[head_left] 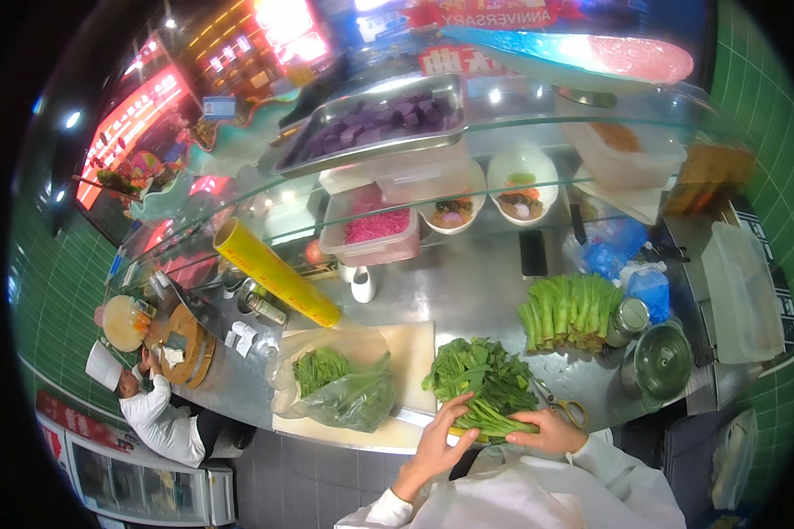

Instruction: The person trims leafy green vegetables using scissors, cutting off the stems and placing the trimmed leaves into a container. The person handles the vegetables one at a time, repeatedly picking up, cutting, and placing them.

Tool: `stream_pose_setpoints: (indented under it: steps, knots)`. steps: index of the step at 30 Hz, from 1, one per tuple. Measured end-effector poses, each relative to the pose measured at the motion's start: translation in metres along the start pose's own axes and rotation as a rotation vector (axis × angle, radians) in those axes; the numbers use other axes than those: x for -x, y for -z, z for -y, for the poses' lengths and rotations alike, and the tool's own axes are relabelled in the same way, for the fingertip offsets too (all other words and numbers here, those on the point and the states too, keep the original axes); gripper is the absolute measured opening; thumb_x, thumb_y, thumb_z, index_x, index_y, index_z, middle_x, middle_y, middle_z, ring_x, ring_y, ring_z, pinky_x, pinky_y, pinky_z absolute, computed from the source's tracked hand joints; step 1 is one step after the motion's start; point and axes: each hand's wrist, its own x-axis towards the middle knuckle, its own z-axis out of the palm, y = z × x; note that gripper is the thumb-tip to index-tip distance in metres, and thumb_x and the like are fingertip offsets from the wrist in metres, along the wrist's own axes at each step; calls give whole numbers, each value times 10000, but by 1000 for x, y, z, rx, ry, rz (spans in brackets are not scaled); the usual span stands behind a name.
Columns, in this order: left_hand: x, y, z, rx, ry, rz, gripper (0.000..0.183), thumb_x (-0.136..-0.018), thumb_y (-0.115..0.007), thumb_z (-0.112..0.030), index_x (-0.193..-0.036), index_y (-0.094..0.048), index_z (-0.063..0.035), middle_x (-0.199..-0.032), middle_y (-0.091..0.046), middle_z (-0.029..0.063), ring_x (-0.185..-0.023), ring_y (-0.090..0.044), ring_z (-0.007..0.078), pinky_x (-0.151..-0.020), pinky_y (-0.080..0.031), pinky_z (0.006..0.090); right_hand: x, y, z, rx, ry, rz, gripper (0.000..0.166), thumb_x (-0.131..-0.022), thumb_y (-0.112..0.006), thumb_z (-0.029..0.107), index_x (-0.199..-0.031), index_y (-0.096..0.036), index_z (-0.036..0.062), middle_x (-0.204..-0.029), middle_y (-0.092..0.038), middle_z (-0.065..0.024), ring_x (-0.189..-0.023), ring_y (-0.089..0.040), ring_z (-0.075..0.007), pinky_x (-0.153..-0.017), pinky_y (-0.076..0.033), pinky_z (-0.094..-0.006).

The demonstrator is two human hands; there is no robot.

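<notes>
My left hand (440,440) lies with fingers spread against the left side of a bunch of leafy green vegetables (480,370) at the counter's front edge. From the right, my right hand (549,431) closes around the stems of that bunch. Part of a yellow object (466,433) shows beneath the stems. Scissors with yellow handles (572,411) lie just right of the bunch. Farther back at the right are trimmed green stalks (569,311) in a pile. A clear plastic bag (360,397) of greens rests on the pale cutting board (413,344), left of my hands.
A yellow roll (278,271) leans at the left. A glass jar (630,317) and a lidded pot (658,364) stand right. A black phone (533,254) lies behind. A glass shelf holds a metal tray (370,122). A co-worker (162,410) in a white hat works far left.
</notes>
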Motion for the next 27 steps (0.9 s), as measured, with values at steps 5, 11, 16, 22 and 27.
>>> stream_pose_setpoints:
  steps: [5,11,16,22,27]
  knots:
    - [6,8,10,65,33,120,413,-806,-584,-94,-1180,-448,16,-1296,-464,184,-1148,-497,343,-942,-405,361,-2,7,-22,-415,-136,254,235,-912,-536,225,-874,-617,7,-738,-605,-12,-714,-535,-86,-676,-410,-233]
    - [1,19,4,-4,16,118,375,-736,-523,16,-1111,-526,2,-1228,-520,176,-1120,-522,320,-933,-411,345,-7,12,-15,-477,-184,343,304,-924,-487,259,-802,-598,4,-706,-591,-28,-680,-525,-98,-687,-392,-235]
    - [12,16,19,73,115,76,317,-731,-584,17,-1048,-569,0,-1065,-611,156,-976,-595,309,-851,-455,334,-6,8,-4,-602,-212,356,353,-933,-459,274,-732,-587,13,-633,-561,-39,-625,-518,-126,-641,-398,-251]
    - [5,16,23,-74,16,45,188,-748,-643,-29,-927,-606,16,-950,-642,154,-867,-625,285,-773,-475,320,-3,5,-21,-831,-206,343,366,-937,-455,271,-687,-575,32,-519,-516,-55,-471,-500,-150,-531,-422,-278]
    - [10,14,17,-157,124,-73,136,-737,-666,-25,-856,-620,21,-820,-671,130,-761,-644,207,-724,-484,312,-10,-3,-24,-822,-232,314,429,-916,-482,346,-630,-557,36,-506,-509,-66,-468,-517,-155,-522,-428,-279]
